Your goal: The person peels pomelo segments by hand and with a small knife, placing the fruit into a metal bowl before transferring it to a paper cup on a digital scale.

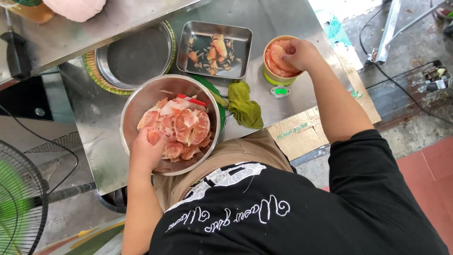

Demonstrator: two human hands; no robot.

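Note:
A large steel bowl (134,106) holds several peeled pink pomelo segments (181,127) and a red-handled tool (191,99). My left hand (146,152) rests on the segments at the bowl's near left side, fingers curled on one piece. My right hand (301,53) reaches over a small yellow-green container (276,75) that stands on a little scale (281,91), its fingers closed on a pink segment (278,59) inside it.
A steel tray (238,38) with peel scraps sits behind the bowl. A round steel plate (134,56) lies on a woven mat at the left. A green cloth (245,106) lies by the bowl. Cardboard (302,132) and a fan (21,198) flank the table.

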